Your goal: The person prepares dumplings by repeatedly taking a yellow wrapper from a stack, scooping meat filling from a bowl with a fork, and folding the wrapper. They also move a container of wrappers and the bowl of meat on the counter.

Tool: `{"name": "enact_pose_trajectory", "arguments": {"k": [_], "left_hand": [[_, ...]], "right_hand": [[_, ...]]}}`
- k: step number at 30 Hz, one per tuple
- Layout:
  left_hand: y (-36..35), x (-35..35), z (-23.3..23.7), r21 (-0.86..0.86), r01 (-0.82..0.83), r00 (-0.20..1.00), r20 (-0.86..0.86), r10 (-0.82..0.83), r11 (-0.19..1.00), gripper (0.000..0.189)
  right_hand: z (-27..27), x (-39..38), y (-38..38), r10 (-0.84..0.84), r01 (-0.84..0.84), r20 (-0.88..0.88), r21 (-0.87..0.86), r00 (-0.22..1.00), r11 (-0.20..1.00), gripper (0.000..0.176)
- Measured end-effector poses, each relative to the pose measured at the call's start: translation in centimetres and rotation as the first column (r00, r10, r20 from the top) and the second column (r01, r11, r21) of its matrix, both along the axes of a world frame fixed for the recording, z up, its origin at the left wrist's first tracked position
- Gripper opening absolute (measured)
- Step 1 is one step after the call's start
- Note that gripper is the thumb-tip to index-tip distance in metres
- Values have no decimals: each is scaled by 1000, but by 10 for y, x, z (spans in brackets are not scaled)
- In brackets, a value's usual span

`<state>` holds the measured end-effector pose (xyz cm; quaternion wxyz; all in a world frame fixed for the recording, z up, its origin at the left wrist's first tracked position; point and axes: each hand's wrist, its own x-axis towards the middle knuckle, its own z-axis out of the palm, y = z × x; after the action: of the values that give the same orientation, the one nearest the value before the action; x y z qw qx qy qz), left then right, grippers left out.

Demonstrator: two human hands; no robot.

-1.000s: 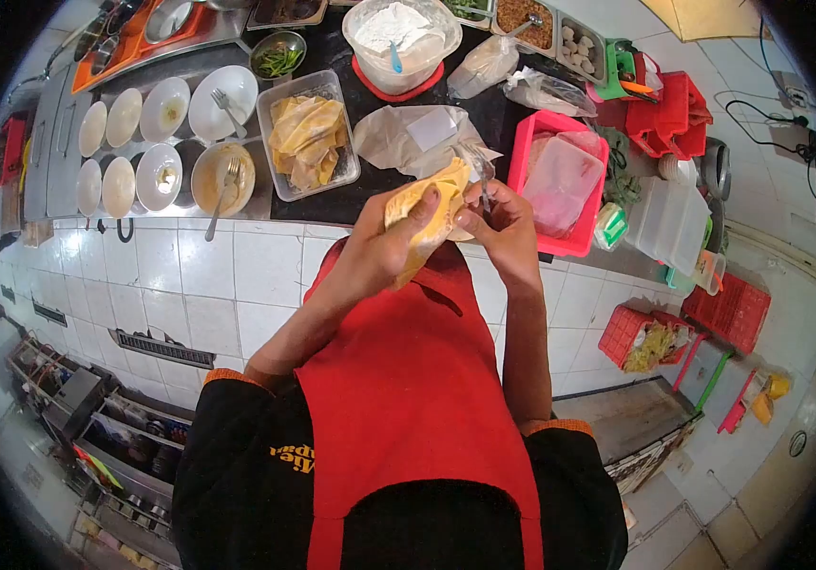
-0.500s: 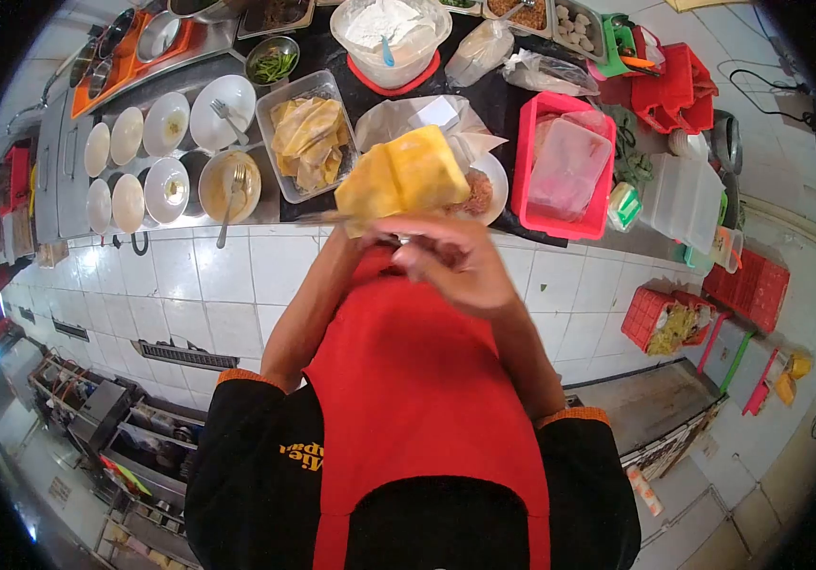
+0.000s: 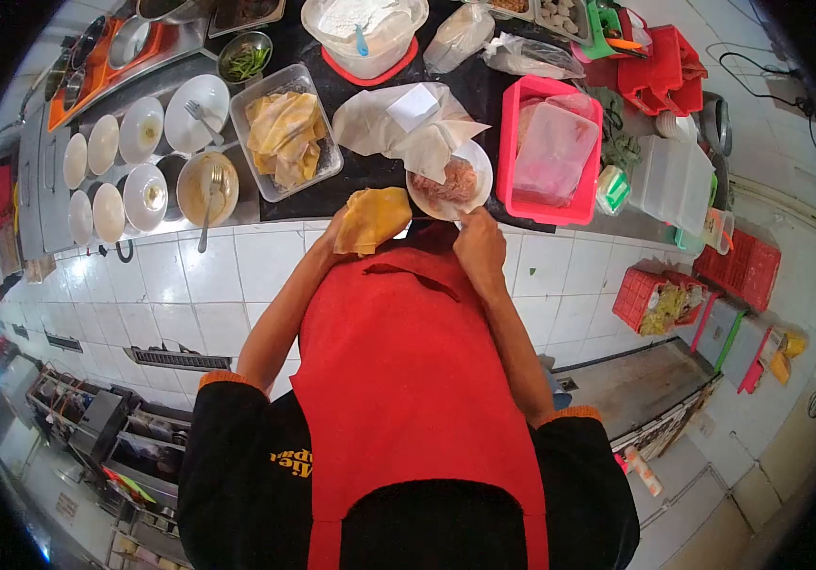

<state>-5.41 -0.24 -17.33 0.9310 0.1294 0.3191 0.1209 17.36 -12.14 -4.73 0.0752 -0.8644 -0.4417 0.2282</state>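
Over my left hand [image 3: 339, 231] lies a stack of yellow dough sheets [image 3: 373, 218], which hides most of the fingers. My right hand [image 3: 479, 241] is closed at the near rim of a white bowl [image 3: 476, 158] of pinkish minced filling [image 3: 448, 182]; what its fingers grip is too small to make out. Behind the bowl are crumpled brown paper [image 3: 370, 122] and a white card [image 3: 413, 106]. More folded yellow sheets [image 3: 284, 133] fill a clear tray [image 3: 334, 163] to the left.
White bowls [image 3: 144, 195] and a bowl with a fork [image 3: 206, 190] stand on the left. Behind is a tub of white powder [image 3: 365, 57]. A pink basket [image 3: 596, 171] with a clear lid stands right of the filling, near clear containers [image 3: 672, 180].
The yellow sheets have lowered and folded over at my left hand. My right hand has moved from in front of the sheets rightward to the filling bowl. The camera view has shifted slightly.
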Motion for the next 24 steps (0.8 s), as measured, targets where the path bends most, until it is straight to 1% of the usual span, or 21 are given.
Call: {"name": "enact_pose_trajectory", "arguments": {"k": [1,2,4,5,6,7,8,9,10,11,12,14,15,16,17,18,19,20,21,23,24], "left_hand": [[0,4,1,-177,-13,999,-33,7,984,47],[-4,2,-16,-184,-19,999,-33,13,983,47],[-3,2,-52,-185,68,983,178,-35,980,45],[-3,6,-63,-185,72,983,181,-38,980,45],[-4,10,-73,447,175,975,43,-217,877,44],[-3,12,-69,875,274,947,-174,-270,399,43],[0,13,-65,876,272,948,-173,-268,398,43],[1,11,-60,528,188,977,-11,-214,828,43],[1,10,-58,5,81,992,99,-81,997,42],[1,11,-57,6,81,992,100,-81,997,42],[2,11,-55,-47,74,988,142,-67,996,42],[-1,11,-68,-101,72,981,185,-52,992,41],[-4,12,-78,198,150,984,70,-167,969,42],[-3,13,-76,468,243,969,-74,-237,850,43],[0,11,-73,469,239,970,-76,-230,850,43],[1,8,-70,201,145,985,60,-160,969,43],[1,6,-62,-94,71,984,171,-54,993,44],[2,1,-61,-91,69,984,171,-53,994,44],[3,-5,-58,-76,33,977,212,-16,997,45],[3,-11,-41,-58,-4,968,251,19,998,47],[5,-15,-25,-177,-36,920,379,102,984,48]], "right_hand": [[2,-1,0,25,-25,-37,-12,999,1000,26],[6,-1,0,25,-25,-13,20,1000,999,24],[-3,0,5,10,-11,23,63,1000,998,24],[-6,1,8,-6,-1,61,113,998,994,24],[-7,0,7,-10,3,64,112,998,994,24],[-6,-3,7,46,-50,48,87,998,995,24],[-5,-4,9,106,-107,32,66,994,992,25],[-2,-2,8,108,-110,33,66,994,992,25],[6,1,7,122,-123,10,61,992,991,25],[10,3,7,135,-135,-12,59,991,989,26],[2,5,8,134,-133,-11,59,991,989,26],[-19,9,10,120,-133,90,154,989,979,28],[-21,10,7,121,-134,91,155,988,979,28],[-18,9,5,158,-168,81,144,984,975,31],[-14,8,4,197,-205,70,133,978,970,33],[-8,10,0,202,-209,67,134,977,969,33],[4,16,-3,228,-230,36,60,973,971,35],[12,24,-4,252,-252,5,-12,968,968,38],[17,35,-7,254,-254,6,-8,967,967,38],[24,58,-12,227,-216,-156,80,961,973,36],[24,69,-14,202,-160,-344,146,917,976,32]]}}
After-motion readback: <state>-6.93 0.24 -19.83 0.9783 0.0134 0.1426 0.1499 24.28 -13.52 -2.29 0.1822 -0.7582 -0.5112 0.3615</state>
